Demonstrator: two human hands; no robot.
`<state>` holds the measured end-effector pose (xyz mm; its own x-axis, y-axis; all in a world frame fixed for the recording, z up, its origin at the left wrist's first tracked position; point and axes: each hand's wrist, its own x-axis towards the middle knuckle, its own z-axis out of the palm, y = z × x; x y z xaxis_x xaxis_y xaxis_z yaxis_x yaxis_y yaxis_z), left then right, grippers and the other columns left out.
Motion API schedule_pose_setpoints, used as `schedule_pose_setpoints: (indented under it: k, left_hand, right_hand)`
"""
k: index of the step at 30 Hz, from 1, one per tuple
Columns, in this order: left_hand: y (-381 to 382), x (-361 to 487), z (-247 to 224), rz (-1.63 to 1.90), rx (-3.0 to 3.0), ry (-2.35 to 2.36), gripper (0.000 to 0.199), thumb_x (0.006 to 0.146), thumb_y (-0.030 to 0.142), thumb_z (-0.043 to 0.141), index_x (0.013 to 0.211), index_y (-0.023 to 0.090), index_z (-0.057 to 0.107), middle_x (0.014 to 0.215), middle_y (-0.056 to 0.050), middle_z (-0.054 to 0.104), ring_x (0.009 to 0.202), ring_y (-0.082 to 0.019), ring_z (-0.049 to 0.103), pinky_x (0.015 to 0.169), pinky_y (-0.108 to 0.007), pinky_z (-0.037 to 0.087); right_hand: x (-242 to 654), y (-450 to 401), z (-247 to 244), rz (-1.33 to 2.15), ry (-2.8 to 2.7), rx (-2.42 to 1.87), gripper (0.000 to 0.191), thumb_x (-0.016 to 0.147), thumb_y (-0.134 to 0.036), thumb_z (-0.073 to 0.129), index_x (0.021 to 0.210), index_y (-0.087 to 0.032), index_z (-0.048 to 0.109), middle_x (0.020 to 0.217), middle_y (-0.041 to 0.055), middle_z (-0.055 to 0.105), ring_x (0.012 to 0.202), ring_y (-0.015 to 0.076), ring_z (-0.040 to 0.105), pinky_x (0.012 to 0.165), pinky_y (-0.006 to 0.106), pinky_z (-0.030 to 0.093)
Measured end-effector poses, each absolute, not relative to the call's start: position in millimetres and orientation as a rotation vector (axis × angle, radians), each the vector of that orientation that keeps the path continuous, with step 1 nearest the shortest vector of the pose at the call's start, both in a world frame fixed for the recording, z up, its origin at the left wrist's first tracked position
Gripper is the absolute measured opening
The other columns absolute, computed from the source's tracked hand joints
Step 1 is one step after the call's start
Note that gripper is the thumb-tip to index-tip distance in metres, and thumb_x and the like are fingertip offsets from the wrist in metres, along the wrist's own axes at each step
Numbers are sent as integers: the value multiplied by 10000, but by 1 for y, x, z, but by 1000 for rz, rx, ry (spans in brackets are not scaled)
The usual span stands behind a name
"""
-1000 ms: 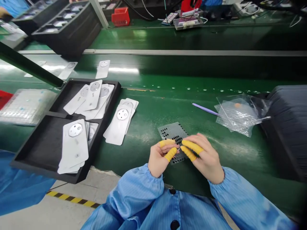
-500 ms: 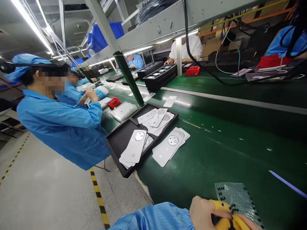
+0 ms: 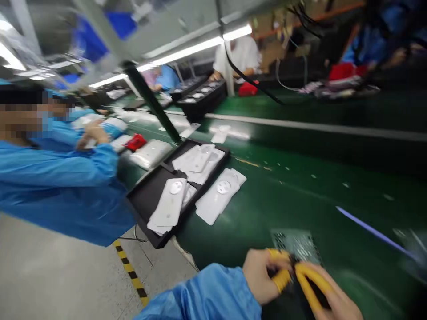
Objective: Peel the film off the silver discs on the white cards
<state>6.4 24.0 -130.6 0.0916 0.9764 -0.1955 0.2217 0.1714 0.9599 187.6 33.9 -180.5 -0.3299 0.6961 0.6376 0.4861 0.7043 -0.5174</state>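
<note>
My left hand (image 3: 260,276) and right hand (image 3: 337,298) look pinched, can't tell on what, so a twitch might nudge the dotted sheet (image 3: 300,244).

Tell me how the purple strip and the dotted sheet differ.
The purple strip is long and narrow, while the dotted sheet is broader.
The strip is plain purple; the sheet looks see-through, with dark dots.
The strip lies apart from the left hand and right hand; the sheet is right by their fingers.
Both are on the green bench.
</note>
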Motion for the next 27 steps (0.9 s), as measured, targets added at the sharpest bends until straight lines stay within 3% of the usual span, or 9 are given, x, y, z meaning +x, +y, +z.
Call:
schedule_pose_setpoints:
  k: [3,8,13,22,27]
  left_hand:
    - [31,1,-121,855,1121,1319,348,707,180,674,1049,122,696,943,-98,751,758,-193,695,693,-285,557]
    - [33,0,-121,783,1026,1325,368,738,224,684,1087,108,657,1001,-113,741,765,-159,692,677,-238,553]
    - [28,1,-119,806,1061,1325,394,732,201,679,1108,89,651,1003,-123,744,783,-170,708,679,-238,567]
    - [29,4,-115,863,967,1339,259,701,166,689,945,93,739,1069,-145,722,976,-249,698,803,-287,583]
    - [30,6,-114,871,923,1332,244,699,175,700,923,91,746,1029,-143,734,960,-249,704,819,-292,581]
  right_hand:
    - [179,24,-144,443,-1942,-1048,278,863,-120,511,1117,-193,596,1053,82,673,966,188,671,805,289,589]
    - [168,23,-134,542,-1867,-1109,280,850,-59,545,1104,-166,597,1039,105,651,959,166,645,800,294,579]
    - [166,18,-139,502,-1954,-1123,303,856,-44,506,1135,-136,577,1086,149,627,1023,203,618,835,349,575]
    - [166,17,-139,287,-2085,-1055,380,854,-21,453,1216,-118,514,1145,203,607,1088,248,608,843,391,592]
    - [164,18,-139,364,-2028,-1056,379,845,-27,510,1219,-78,493,1127,226,592,1082,250,597,848,379,580]
